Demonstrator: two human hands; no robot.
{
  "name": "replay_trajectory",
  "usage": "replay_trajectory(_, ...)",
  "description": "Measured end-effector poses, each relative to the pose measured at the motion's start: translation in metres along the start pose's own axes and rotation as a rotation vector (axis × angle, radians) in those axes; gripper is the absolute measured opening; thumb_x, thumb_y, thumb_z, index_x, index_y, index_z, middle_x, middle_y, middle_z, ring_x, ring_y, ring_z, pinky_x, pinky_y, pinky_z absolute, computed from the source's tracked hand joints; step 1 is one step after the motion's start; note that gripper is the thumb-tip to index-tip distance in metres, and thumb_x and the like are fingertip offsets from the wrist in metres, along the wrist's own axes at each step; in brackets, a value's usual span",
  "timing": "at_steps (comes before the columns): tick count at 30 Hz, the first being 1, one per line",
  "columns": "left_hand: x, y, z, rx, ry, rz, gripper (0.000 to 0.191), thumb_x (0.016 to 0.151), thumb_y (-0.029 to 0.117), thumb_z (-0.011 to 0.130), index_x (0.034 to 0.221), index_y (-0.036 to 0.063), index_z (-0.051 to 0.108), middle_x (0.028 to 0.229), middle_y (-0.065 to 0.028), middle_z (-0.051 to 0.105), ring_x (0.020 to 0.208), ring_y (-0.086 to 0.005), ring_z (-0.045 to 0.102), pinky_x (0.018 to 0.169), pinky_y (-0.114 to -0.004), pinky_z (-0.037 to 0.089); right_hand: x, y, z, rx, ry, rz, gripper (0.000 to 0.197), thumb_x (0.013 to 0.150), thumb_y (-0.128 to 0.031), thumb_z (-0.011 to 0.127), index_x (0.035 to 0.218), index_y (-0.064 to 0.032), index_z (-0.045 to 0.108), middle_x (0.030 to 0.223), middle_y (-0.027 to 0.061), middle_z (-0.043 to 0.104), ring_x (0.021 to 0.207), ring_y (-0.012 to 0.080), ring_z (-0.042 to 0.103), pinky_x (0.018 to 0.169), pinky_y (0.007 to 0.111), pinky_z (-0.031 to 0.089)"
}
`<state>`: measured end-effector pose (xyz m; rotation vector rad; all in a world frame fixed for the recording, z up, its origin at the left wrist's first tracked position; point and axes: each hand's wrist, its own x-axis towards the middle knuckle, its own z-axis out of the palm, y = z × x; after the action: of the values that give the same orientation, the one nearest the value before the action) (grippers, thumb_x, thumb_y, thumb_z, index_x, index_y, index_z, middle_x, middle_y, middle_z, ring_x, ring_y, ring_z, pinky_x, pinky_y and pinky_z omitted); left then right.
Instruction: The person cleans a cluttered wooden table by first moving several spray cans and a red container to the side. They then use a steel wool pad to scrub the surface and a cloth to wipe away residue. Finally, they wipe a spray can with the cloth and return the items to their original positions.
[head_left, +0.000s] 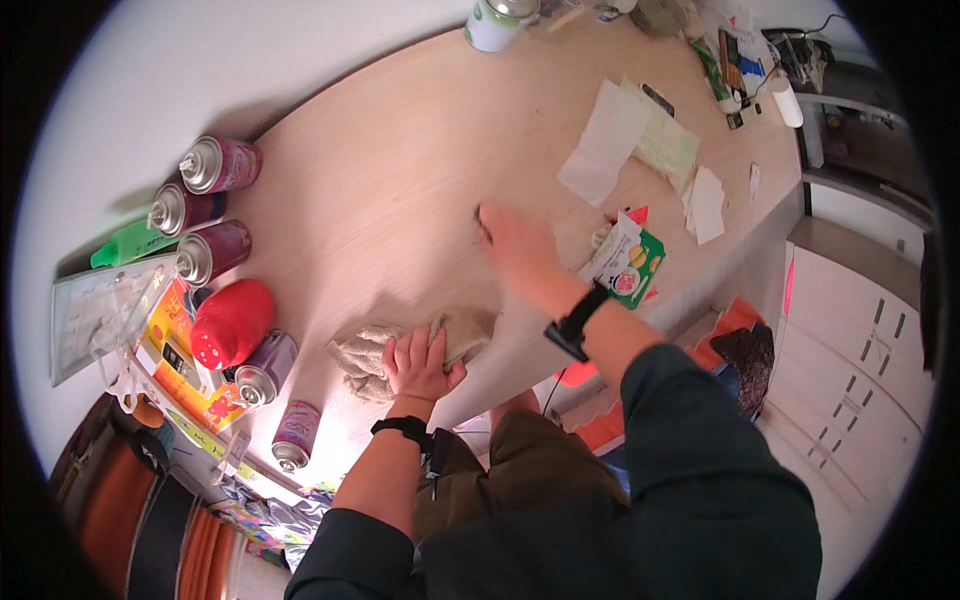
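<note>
My left hand (417, 363) lies with spread fingers on a crumpled beige cloth (367, 352) near the front edge of the wooden table (375, 180). My right hand (517, 247) is over the middle of the table, blurred, with something small and dark at its fingertips that I cannot make out. Just right of that hand lie a green and white printed packet (630, 262) and bits of red wrapper. Farther back are a white paper sheet (606, 142) and a pale green sheet (667, 142), partly overlapping.
Several spray cans (225, 165) and a red plastic container (234, 322) stand along the left side, by a green bottle (139, 240). A white and green can (499, 26) stands at the back. Bags and small items crowd the far right corner, near a white cylinder (786, 101).
</note>
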<state>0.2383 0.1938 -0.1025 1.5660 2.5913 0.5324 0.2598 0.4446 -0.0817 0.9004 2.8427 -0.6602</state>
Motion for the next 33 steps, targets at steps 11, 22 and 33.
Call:
replay_trajectory(11,0.000,0.000,0.000,-0.017,0.006,-0.010,0.051,0.063,0.043,0.058,0.106,0.0151,0.060,0.112,-0.0060,0.052,0.105,-0.0254,0.046,0.096,-0.048,0.029,0.011,0.002,-0.005,-0.042,-0.024,-0.039,0.012,0.082,-0.017,0.052,0.085,-0.0047,0.051,0.080,0.0161,0.059,0.078,0.0362,0.057,0.066,0.047,0.046)
replay_trajectory(22,0.000,0.000,0.000,-0.018,0.027,-0.003,0.051,0.063,0.043,0.058,0.106,0.0147,0.060,0.112,-0.0063,0.052,0.105,-0.0257,0.046,0.096,-0.048,0.029,0.011,0.000,-0.006,-0.036,0.065,-0.065,0.009,0.081,-0.015,0.052,0.085,-0.0066,0.051,0.081,0.0141,0.059,0.076,0.0360,0.057,0.066,0.047,0.045)
replay_trajectory(33,0.003,0.001,0.000,-0.015,0.045,-0.003,0.050,0.065,0.043,0.057,0.105,0.0143,0.060,0.110,-0.0059,0.052,0.104,-0.0251,0.047,0.095,-0.047,0.031,0.011,0.004,-0.009,-0.022,0.023,0.122,0.011,0.084,-0.018,0.050,0.084,-0.0073,0.051,0.086,0.0141,0.059,0.085,0.0339,0.057,0.066,0.047,0.046)
